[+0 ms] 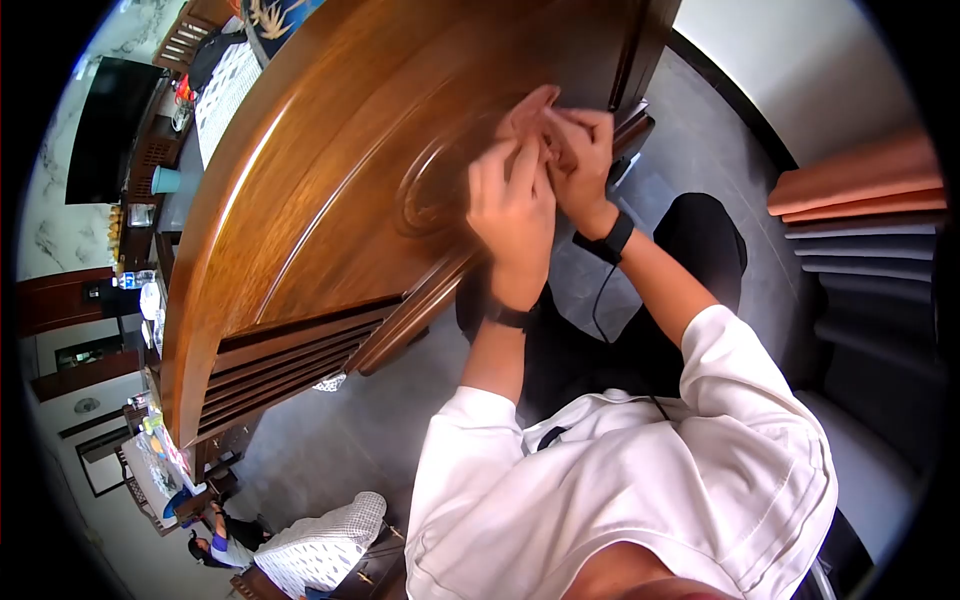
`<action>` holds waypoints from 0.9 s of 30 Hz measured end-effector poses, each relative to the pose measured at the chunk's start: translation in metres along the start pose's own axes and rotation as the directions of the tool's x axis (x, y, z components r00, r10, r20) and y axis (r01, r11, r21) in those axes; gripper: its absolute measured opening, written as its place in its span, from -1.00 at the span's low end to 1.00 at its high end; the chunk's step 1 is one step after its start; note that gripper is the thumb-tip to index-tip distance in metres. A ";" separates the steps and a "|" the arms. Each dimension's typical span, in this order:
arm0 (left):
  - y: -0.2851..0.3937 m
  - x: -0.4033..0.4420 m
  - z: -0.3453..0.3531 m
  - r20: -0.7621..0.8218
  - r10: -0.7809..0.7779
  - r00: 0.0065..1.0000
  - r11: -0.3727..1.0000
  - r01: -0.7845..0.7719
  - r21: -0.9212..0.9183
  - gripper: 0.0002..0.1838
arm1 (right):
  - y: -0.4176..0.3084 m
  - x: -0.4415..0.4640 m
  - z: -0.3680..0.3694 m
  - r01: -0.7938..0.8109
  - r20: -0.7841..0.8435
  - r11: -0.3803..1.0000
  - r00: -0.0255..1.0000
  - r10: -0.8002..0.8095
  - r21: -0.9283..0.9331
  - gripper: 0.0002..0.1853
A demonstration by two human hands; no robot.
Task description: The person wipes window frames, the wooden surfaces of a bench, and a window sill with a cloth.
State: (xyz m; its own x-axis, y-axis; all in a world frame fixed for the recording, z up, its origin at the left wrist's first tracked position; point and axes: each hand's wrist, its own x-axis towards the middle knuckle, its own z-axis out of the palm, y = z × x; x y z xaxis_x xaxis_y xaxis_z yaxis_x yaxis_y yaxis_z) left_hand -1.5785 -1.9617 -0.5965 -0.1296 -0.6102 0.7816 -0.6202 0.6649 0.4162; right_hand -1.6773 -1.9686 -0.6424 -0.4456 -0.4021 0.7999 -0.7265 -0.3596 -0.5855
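Both hands come together in the upper centre of the frame, fingers bent and closed around a soft-looking pink piece (528, 112). The left hand (510, 205) is the lower of the two, its fingertips gathered at the piece's lower side; the right hand (582, 160) is just beside it, fingers curled in from the right. Blur and overlapping fingers hide how much each grips, but both seem pinched on it.

The pink piece sits in front of the wooden panel (330, 170) that sweeps across the upper half; whether it touches the wood, I cannot tell. A carved ring (425, 185) lies just left of the hands, and slats (300, 365) run along the panel's lower left.

As for progress, the handling looks to be mid-course: the piece is up and in both hands, not laid down or let go. No visible mark on the panel separates a finished part from an unfinished one, so how much is left cannot be judged.

A black band (606, 240) circles the right wrist, with a thin cable (598, 305) hanging below it toward the dark trousers (700, 235).
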 end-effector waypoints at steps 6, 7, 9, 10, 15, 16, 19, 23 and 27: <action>-0.012 -0.032 0.018 0.017 -0.038 0.999 0.999 0.038 0.010 -0.73 | 0.023 -0.023 -0.010 -0.075 0.164 0.984 0.985 0.047 0.164 -0.63; -0.004 -0.023 0.017 0.017 -0.023 1.000 0.999 0.022 0.032 -0.71 | 0.022 -0.011 -0.011 -0.085 0.168 0.973 0.985 0.050 0.214 -0.63; 0.015 0.002 0.019 -0.016 0.026 1.000 0.995 -0.024 0.098 -0.68 | 0.018 0.020 -0.015 -0.076 0.128 0.956 0.991 0.041 0.285 -0.59; 0.027 0.016 0.020 -0.028 0.023 0.999 0.996 -0.020 0.090 -0.67 | 0.014 0.037 -0.019 -0.061 0.099 0.952 0.995 0.033 0.299 -0.57; 0.087 0.086 0.049 -0.134 0.088 0.987 0.994 -0.078 0.074 -0.64 | 0.022 0.130 -0.050 0.050 -0.062 0.960 0.997 -0.035 0.276 -0.58; 0.103 0.098 0.054 -0.094 0.092 0.991 0.993 -0.085 0.081 -0.66 | 0.027 0.144 -0.057 0.071 -0.099 0.970 0.994 -0.049 0.231 -0.57; 0.123 0.113 0.082 -0.079 0.130 0.988 0.987 -0.122 0.102 -0.68 | 0.049 0.165 -0.068 -0.016 -0.082 0.981 0.996 0.033 0.195 -0.62; 0.125 0.099 0.089 -0.033 0.049 0.998 0.987 -0.043 0.154 -0.71 | 0.066 0.148 -0.070 -0.038 0.003 0.991 0.999 0.038 0.129 -0.68; 0.102 0.057 0.110 0.047 -0.015 0.999 0.985 0.006 0.174 -0.82 | 0.092 0.102 -0.069 -0.148 0.092 0.985 0.986 0.140 0.088 -0.69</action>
State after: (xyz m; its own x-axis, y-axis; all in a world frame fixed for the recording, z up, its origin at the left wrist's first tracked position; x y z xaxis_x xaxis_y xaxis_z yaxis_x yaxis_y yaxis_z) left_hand -1.7342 -1.9756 -0.5604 -0.1563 -0.6393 0.7529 -0.7465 0.5756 0.3338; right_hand -1.8260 -1.9847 -0.6060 -0.4929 -0.5245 0.6943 -0.6035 -0.3687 -0.7070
